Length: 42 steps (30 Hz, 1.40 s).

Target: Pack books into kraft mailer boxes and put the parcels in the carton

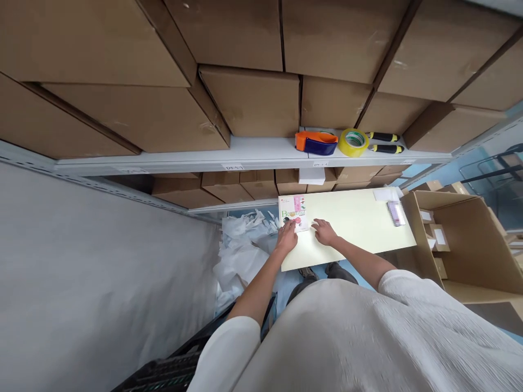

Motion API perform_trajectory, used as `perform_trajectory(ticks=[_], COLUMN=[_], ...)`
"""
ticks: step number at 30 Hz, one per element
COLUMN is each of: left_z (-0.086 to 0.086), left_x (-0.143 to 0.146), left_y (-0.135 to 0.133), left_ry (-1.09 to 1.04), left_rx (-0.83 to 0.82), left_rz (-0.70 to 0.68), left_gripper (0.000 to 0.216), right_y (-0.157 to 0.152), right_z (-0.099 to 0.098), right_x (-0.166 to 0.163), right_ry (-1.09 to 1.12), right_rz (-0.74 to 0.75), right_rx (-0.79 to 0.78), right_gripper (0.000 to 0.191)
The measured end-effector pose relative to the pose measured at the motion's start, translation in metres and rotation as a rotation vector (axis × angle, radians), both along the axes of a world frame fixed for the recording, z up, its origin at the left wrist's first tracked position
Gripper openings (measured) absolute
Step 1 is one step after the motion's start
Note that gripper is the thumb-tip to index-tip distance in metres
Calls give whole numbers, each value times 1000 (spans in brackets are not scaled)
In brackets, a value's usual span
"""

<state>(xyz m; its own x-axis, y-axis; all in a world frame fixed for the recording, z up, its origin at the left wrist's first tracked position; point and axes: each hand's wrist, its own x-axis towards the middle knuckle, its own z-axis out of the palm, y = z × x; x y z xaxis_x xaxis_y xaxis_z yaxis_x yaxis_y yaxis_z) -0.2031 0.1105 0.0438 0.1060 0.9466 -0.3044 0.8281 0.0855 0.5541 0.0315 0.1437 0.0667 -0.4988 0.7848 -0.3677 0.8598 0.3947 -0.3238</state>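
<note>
A flat, white printed packet or booklet (294, 209) with coloured pictures and lettering lies at the left end of a pale yellow board (347, 218). My left hand (288, 235) rests on its lower edge, fingers stretched out over the print. Just to the right, my right hand (324, 231) is low over the board, its fingers apart and slightly bent, holding nothing. Whether its fingertips touch the surface I cannot tell. Toward the board's right end are a white slip (383, 195) and a small blurred purple-and-white item (395, 213).
Cardboard boxes (249, 100) fill the shelf (265, 155) above. On its edge are an orange-and-blue tape dispenser (316, 143), yellow tape (353, 142) and two black-and-yellow cutters (383, 137). An open carton (469, 245) stands right; crumpled white wrapping (245, 256) lies left.
</note>
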Motion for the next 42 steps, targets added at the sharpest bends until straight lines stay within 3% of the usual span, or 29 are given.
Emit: perform_trajectory(ticks=[8, 13, 17, 22, 25, 28, 36, 39, 42], left_z=[28, 34, 36, 42, 46, 46, 27, 23, 22], left_x=[43, 66, 84, 122, 151, 178, 217, 225, 228], left_y=[2, 2, 7, 18, 21, 17, -25, -37, -41], left_ry=[-170, -263, -313, -345, -355, -359, -314, -312, -334], left_rx=[116, 195, 238, 272, 283, 276, 219, 199, 176], left_rz=[-44, -77, -111, -119, -109, -73, 68, 99, 121], left_gripper=[65, 57, 49, 44, 42, 41, 37, 36, 36], right_y=[-16, 3, 50, 133, 181, 219, 270, 266, 239], right_z=[22, 48, 92, 170, 212, 237, 237, 239, 238], right_x=[79, 125, 166, 213, 233, 247, 262, 268, 276], right_ry=[10, 74, 193, 257, 187, 124, 102, 151, 230], right_rz=[-188, -308, -384, -393, -358, -295, -175, -142, -140], right_rx=[61, 188, 408, 687, 719, 675, 604, 602, 622], right_gripper=[49, 45, 44, 45, 42, 41, 31, 28, 25])
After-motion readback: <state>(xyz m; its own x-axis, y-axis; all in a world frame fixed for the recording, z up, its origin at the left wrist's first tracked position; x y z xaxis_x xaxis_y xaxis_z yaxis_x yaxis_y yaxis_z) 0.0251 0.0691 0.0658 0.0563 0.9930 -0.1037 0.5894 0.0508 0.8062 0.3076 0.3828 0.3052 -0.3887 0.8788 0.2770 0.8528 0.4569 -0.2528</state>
